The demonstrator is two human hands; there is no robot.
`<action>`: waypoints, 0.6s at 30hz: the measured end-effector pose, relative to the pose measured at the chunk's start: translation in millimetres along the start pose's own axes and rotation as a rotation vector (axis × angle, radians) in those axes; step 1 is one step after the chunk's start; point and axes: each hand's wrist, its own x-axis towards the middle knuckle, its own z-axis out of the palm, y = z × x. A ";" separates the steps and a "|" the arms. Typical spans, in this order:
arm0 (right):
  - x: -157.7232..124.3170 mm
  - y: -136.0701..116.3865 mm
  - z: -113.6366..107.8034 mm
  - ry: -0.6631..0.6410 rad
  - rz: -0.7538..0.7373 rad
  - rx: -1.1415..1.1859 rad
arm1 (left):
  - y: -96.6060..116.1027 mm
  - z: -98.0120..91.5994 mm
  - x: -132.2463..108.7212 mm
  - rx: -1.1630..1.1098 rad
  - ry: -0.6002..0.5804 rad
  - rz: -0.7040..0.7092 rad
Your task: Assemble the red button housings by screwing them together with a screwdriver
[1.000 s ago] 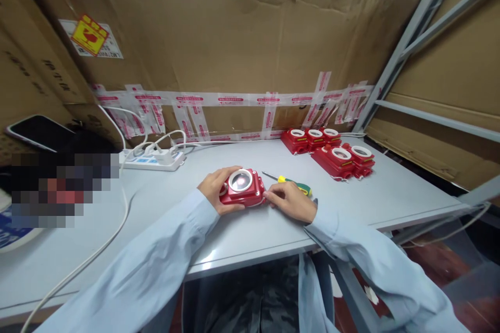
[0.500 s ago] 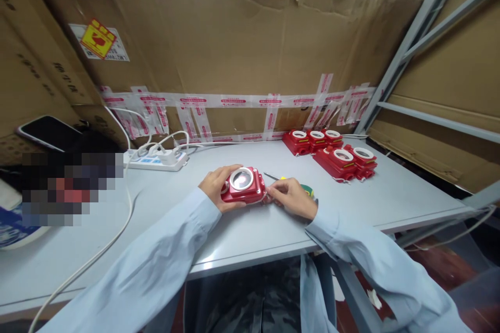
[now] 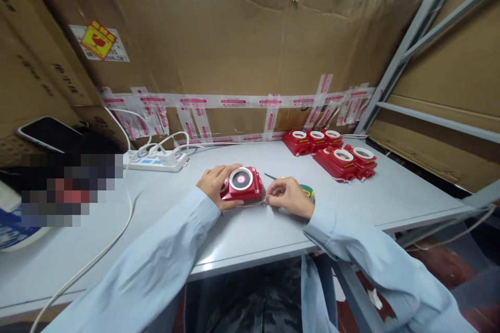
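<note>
We see a red box [image 3: 242,185] with a round window on top, lying flat near the middle of the grey bench [image 3: 390,192]. Our left hand [image 3: 214,184] cups its left side, fingers curled over the top edge. Our right hand [image 3: 288,196] pinches at its right edge, fingers nearly closed. A screwdriver [image 3: 300,187] lies just behind that hand. Five more red boxes [image 3: 335,152] sit grouped at the back right, a power strip [image 3: 156,160] back left.

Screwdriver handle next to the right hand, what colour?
Yellow and green handle on the screwdriver, behind the right hand; head view.
</note>
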 end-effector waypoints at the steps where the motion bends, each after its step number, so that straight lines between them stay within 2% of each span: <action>1: -1.3 -0.7 1.0 0.001 -0.041 -0.059 | -2.4 -0.8 0.6 0.006 0.011 -0.011; 5: -4.3 -5.7 5.6 0.023 -0.280 -0.349 | -12.9 -2.1 2.6 0.006 0.068 -0.052; 8: -1.6 -8.7 8.5 -0.038 -0.420 -0.434 | -17.0 -1.2 3.1 -0.004 0.068 -0.070; 12: -3.5 -9.9 10.6 -0.155 -0.406 -0.431 | -17.7 1.3 3.1 0.008 0.051 -0.084; 18: -35.0 -12.8 10.7 -0.174 -0.395 -0.421 | -10.9 10.5 0.3 -0.095 0.014 -0.043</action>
